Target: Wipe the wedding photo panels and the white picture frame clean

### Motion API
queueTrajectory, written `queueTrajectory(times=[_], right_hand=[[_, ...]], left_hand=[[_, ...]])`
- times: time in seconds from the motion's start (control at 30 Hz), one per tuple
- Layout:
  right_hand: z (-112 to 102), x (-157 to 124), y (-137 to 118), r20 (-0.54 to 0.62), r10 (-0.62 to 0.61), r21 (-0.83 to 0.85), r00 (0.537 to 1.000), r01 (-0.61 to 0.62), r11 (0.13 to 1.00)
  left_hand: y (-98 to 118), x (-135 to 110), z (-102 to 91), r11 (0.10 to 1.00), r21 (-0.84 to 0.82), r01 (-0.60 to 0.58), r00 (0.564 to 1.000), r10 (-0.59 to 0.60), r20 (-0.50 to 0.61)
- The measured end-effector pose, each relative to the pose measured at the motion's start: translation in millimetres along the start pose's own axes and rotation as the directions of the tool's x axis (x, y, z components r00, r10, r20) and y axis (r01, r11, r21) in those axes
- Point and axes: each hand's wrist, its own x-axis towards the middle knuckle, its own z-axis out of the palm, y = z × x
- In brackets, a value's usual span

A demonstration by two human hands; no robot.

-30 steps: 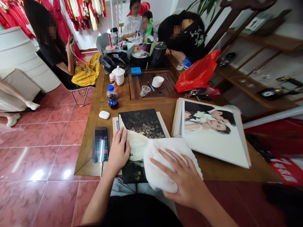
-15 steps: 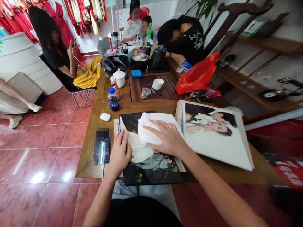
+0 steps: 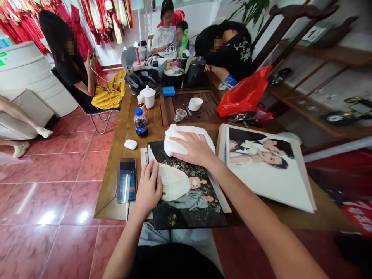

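My left hand (image 3: 148,186) rests flat, fingers apart, on the left side of a wedding photo album page (image 3: 186,197), which shows a couple on a dark floral background. My right hand (image 3: 193,149) presses a crumpled white cloth (image 3: 177,139) against the page's far edge. A second large album page (image 3: 267,166), with a close-up of the couple, lies open to the right. Nearest my left hand, a smartphone (image 3: 127,181) lies face up on the wooden table (image 3: 110,201).
A white earbud case (image 3: 130,144) and a cola bottle (image 3: 141,123) stand beyond the phone. Farther along the table are a teapot, cups and a red plastic bag (image 3: 244,93). Several people sit around the far end. Red tiled floor (image 3: 58,193) lies left of the table.
My right hand has wiped the cloth away from me across the page to its far edge, uncovering the photo. My left hand has stayed in place on the page.
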Motion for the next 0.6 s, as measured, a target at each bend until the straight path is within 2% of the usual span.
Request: queueTrajectory(times=[0.23, 0.4, 0.6], right_hand=[[3.9, 4.4, -12.4, 0.003, -0.029, -0.004, 1.000, 0.029, 1.000], [2.0, -3.6, -12.5, 0.008, -0.040, -0.011, 0.999, 0.041, 0.999], [0.5, -20.2, -17.0, 0.014, -0.059, -0.009, 0.998, 0.059, 0.998]], left_hand=[[4.9, 0.7, -3.3, 0.998, 0.053, 0.026, 1.000, -0.026, 0.004], [20.9, 0.4, -10.6, 0.966, 0.215, 0.145, 0.989, -0.145, -0.015], [27.0, 0.8, -12.9, 0.957, 0.193, 0.216, 0.975, -0.222, 0.009]])
